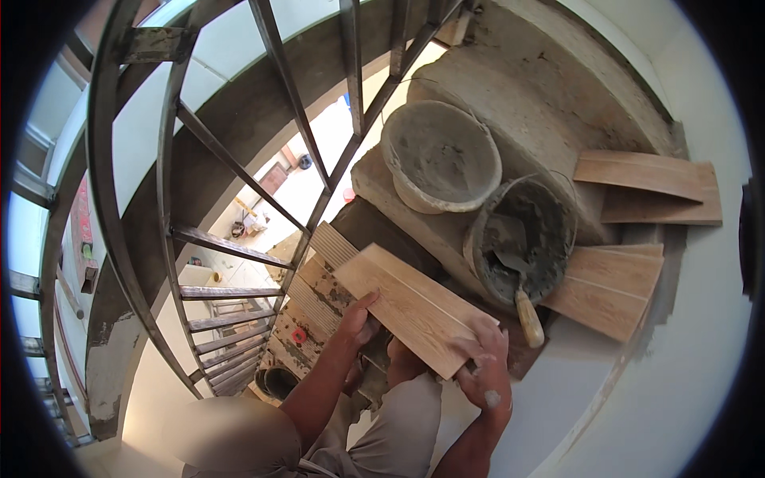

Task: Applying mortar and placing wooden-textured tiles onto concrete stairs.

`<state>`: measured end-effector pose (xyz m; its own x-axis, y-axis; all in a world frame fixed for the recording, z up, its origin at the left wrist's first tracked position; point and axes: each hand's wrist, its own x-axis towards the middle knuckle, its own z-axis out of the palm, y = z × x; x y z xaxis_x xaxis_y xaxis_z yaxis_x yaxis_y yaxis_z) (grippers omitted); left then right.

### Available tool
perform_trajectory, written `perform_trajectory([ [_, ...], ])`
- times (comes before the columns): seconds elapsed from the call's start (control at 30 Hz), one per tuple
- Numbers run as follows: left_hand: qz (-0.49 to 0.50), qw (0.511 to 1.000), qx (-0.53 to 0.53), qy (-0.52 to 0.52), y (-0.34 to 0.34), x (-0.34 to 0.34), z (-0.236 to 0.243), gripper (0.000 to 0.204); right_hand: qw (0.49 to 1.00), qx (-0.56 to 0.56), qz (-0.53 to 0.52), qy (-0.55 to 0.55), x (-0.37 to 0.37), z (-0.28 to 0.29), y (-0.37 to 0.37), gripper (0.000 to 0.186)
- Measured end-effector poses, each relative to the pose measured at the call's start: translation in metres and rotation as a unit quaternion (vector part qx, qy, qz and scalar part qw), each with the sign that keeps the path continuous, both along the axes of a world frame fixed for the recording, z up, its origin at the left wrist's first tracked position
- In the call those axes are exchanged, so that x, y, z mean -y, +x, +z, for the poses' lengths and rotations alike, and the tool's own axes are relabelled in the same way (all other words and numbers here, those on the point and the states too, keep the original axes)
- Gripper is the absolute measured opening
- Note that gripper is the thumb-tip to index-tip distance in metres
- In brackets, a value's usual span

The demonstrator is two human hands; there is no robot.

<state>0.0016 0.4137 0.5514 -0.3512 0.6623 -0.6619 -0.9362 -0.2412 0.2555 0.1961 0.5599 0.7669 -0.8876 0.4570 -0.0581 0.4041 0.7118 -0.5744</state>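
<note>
My left hand (358, 319) grips the left side of a wood-grain plank tile (410, 303), thumb on its face. My right hand (482, 358), marked with pale residue, grips the tile's right end. The tile is tilted over my trousered legs (398, 430). Just beyond it stands a bucket of dark wet mortar (510, 231), with a trowel whose wooden handle (527, 317) rests over the near rim. A second, paler mortar-coated bucket (438, 159) stands behind. More plank tiles (606, 287) lie at the right, with another pair (645, 179) farther up.
A curved metal railing (223, 239) runs down the left, over a drop to a lower floor (275, 175) with scattered items. Mortar-splattered steps (311, 295) descend at the lower left, with a small red object (300, 334). Rough concrete steps (558, 95) rise at the upper right beside a white wall (701, 319).
</note>
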Motion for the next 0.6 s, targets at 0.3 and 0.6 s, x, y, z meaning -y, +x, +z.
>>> perform_trajectory([
  [0.3, -0.023, 0.996, -0.087, -0.021, -0.046, -0.029, -0.096, 0.046, 0.715, -0.244, -0.447, -0.48, -0.004, -0.245, 0.008, 0.066],
  [0.6, 0.009, 0.988, -0.138, -0.075, -0.084, -0.086, -0.17, 0.044, 0.688, -0.153, -0.602, -0.375, -0.054, -0.431, -0.065, 0.067],
])
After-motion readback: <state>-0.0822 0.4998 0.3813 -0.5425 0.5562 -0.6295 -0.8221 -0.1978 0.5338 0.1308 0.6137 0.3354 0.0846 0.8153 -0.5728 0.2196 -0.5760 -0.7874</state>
